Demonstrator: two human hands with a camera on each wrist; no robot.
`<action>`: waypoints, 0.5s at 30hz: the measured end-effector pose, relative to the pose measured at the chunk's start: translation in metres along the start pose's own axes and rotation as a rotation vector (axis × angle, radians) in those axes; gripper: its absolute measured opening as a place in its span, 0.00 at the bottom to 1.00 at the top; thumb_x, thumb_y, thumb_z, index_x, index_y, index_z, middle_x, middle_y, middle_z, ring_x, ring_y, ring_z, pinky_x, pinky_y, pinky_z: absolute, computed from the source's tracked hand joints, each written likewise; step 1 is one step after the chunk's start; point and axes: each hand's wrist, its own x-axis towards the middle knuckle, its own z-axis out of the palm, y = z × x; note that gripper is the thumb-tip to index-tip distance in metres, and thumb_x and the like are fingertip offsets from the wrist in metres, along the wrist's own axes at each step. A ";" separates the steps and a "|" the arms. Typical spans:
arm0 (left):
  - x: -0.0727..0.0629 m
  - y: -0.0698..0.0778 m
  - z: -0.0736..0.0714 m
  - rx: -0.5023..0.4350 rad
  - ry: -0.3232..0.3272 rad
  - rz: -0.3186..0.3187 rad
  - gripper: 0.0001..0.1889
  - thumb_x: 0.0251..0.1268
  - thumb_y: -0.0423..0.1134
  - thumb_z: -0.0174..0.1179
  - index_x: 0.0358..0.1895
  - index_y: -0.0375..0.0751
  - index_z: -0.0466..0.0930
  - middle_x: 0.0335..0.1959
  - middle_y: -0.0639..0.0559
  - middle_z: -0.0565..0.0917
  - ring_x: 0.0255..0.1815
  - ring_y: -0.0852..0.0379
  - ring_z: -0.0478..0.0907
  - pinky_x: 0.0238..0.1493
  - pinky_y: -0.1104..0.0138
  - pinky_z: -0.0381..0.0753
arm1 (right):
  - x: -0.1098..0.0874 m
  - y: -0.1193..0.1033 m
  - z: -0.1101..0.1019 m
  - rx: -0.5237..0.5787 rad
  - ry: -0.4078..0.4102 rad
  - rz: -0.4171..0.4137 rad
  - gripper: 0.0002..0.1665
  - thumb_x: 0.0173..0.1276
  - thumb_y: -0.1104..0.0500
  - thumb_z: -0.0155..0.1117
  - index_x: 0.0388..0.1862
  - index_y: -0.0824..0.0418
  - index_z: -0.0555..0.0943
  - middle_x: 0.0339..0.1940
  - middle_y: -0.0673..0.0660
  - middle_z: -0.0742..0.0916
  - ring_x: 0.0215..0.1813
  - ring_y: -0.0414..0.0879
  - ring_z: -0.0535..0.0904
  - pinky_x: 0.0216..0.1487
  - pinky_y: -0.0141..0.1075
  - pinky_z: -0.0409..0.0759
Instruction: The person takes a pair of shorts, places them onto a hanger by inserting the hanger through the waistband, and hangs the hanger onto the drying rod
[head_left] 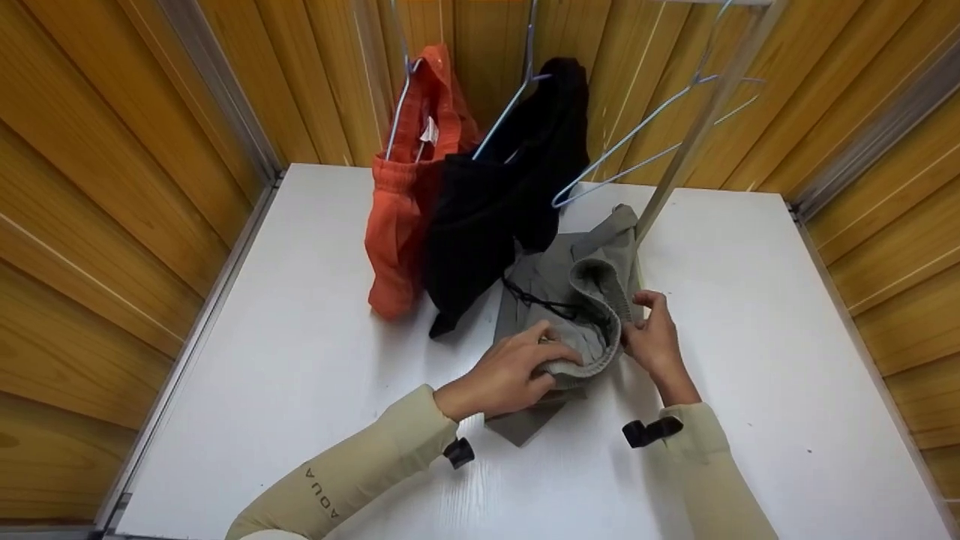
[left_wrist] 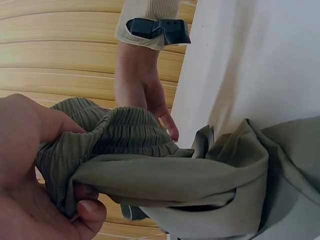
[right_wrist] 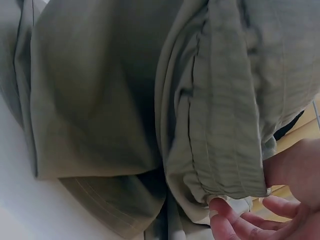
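Grey-green shorts (head_left: pixel 540 277) with a ribbed elastic waistband (head_left: pixel 615 300) and a dark drawstring (head_left: pixel 547 304) lie bunched on the white table. My left hand (head_left: pixel 514 371) grips the near side of the waistband, thumb on one face and fingers curled under the other in the left wrist view. At the right side of the band, my right hand (head_left: pixel 656 337) pinches its edge; the right wrist view has the thumb tucked behind the waistband (right_wrist: pixel 225 115) and fingertips (right_wrist: pixel 222 210) at its lower edge. The waist opening faces up between both hands.
Orange shorts (head_left: pixel 394 225) and black shorts (head_left: pixel 480 225) hang on wire hangers behind to the left. Another blue wire hanger (head_left: pixel 637 139) hangs over the grey-green shorts. A metal rack post (head_left: pixel 686 150) rises beside them. Wood-look panels (head_left: pixel 90 187) surround the white table (head_left: pixel 300 337).
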 end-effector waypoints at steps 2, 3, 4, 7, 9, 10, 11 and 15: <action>-0.003 0.001 -0.003 -0.002 0.003 0.006 0.21 0.61 0.32 0.55 0.54 0.59 0.81 0.49 0.54 0.74 0.31 0.61 0.67 0.31 0.73 0.64 | 0.001 0.001 -0.001 -0.008 -0.002 0.003 0.33 0.63 0.71 0.52 0.68 0.65 0.58 0.67 0.64 0.69 0.30 0.36 0.72 0.25 0.29 0.73; -0.004 0.001 -0.004 -0.003 0.006 0.008 0.21 0.61 0.31 0.55 0.53 0.59 0.81 0.49 0.54 0.74 0.32 0.61 0.68 0.31 0.73 0.64 | 0.002 0.001 -0.002 -0.006 -0.004 0.005 0.34 0.63 0.70 0.52 0.68 0.65 0.57 0.68 0.64 0.69 0.31 0.37 0.73 0.25 0.29 0.75; -0.005 0.001 -0.005 -0.007 0.009 0.010 0.21 0.61 0.31 0.55 0.53 0.59 0.81 0.50 0.54 0.74 0.33 0.62 0.68 0.31 0.73 0.64 | 0.002 0.001 -0.003 -0.011 -0.002 0.004 0.34 0.64 0.70 0.52 0.69 0.65 0.57 0.68 0.64 0.69 0.33 0.38 0.75 0.25 0.29 0.75; -0.007 0.001 -0.009 -0.024 0.021 0.017 0.21 0.61 0.30 0.54 0.52 0.59 0.81 0.50 0.54 0.74 0.34 0.62 0.68 0.32 0.73 0.64 | 0.003 0.002 -0.005 -0.047 0.009 -0.002 0.34 0.65 0.69 0.53 0.69 0.65 0.57 0.69 0.65 0.69 0.39 0.44 0.78 0.27 0.30 0.75; -0.009 0.001 -0.011 -0.041 0.033 0.024 0.21 0.60 0.29 0.53 0.52 0.59 0.82 0.50 0.54 0.74 0.33 0.62 0.68 0.32 0.73 0.63 | 0.004 0.004 -0.006 -0.055 0.010 0.004 0.34 0.65 0.68 0.55 0.69 0.65 0.57 0.69 0.65 0.68 0.42 0.48 0.79 0.29 0.30 0.75; -0.010 0.001 -0.012 -0.053 0.038 0.025 0.21 0.61 0.29 0.53 0.51 0.59 0.82 0.50 0.54 0.74 0.33 0.62 0.68 0.31 0.72 0.63 | 0.004 0.005 -0.006 -0.063 0.013 0.006 0.35 0.65 0.68 0.55 0.70 0.65 0.56 0.69 0.65 0.68 0.44 0.49 0.80 0.30 0.29 0.74; -0.011 0.000 -0.013 -0.064 0.044 0.027 0.21 0.60 0.29 0.53 0.51 0.59 0.82 0.49 0.54 0.74 0.32 0.62 0.67 0.31 0.72 0.62 | 0.005 0.006 -0.007 -0.069 0.016 0.008 0.35 0.65 0.68 0.55 0.70 0.64 0.56 0.69 0.65 0.68 0.44 0.49 0.80 0.31 0.29 0.74; -0.014 -0.001 -0.018 -0.112 0.067 0.042 0.21 0.59 0.27 0.52 0.48 0.57 0.83 0.50 0.53 0.74 0.32 0.62 0.67 0.32 0.72 0.62 | 0.007 0.011 -0.008 -0.068 0.033 0.020 0.36 0.64 0.69 0.54 0.71 0.63 0.57 0.70 0.65 0.69 0.39 0.44 0.79 0.32 0.29 0.72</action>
